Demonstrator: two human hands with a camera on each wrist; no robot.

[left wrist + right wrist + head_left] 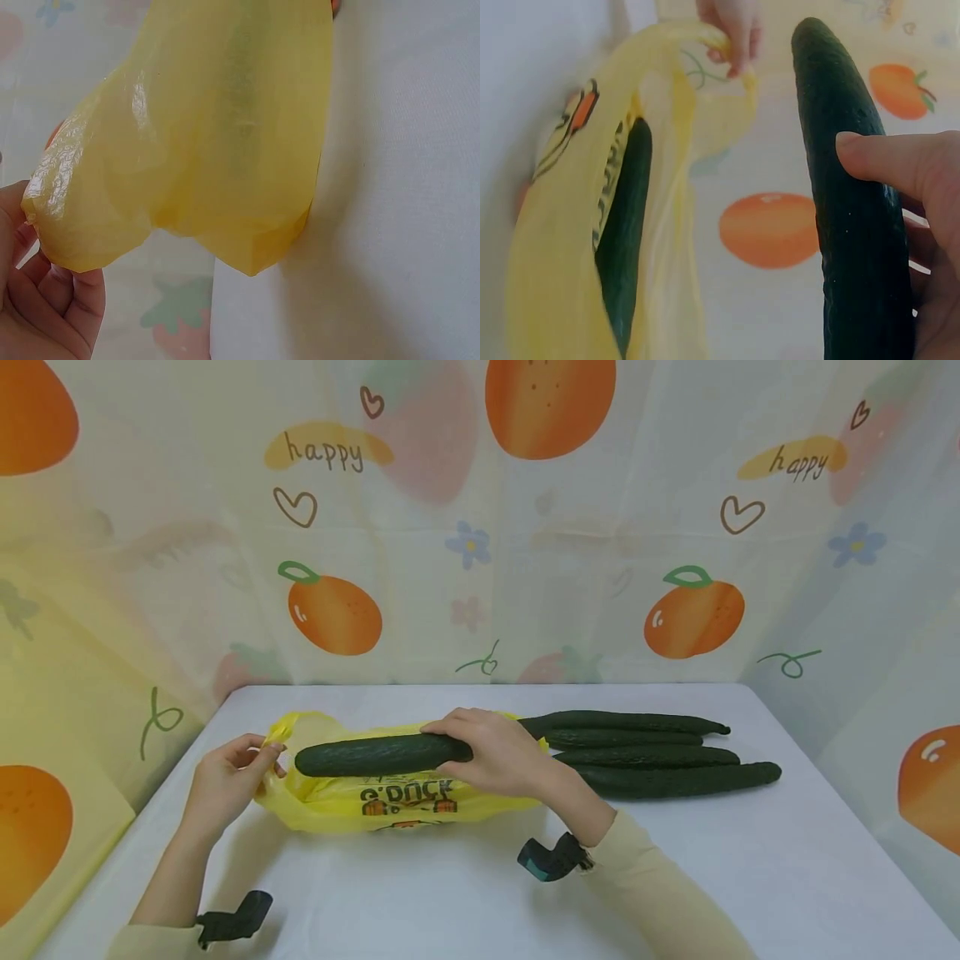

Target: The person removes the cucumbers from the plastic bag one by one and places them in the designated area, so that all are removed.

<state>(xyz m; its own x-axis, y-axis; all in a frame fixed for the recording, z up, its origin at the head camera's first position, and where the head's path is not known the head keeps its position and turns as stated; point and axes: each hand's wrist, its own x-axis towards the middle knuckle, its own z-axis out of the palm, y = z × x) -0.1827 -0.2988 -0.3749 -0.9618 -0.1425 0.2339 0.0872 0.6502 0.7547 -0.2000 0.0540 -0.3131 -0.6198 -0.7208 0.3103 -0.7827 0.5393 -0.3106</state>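
A yellow plastic bag printed with dark lettering lies on its side across the table, its mouth toward the left. My left hand pinches the bag's rim at that mouth between thumb and fingers. My right hand grips a dark green cucumber from above, thumb along one side. The cucumber is held over the bag, one rounded end pointing at the mouth; its other end is hidden by the hand. In the right wrist view, another cucumber lies inside the bag, partly covered by the plastic.
Several more cucumbers lie side by side to the right, their left ends hidden behind the bag and right hand. A white cloth covers the table. Printed fabric with oranges and hearts hangs around it.
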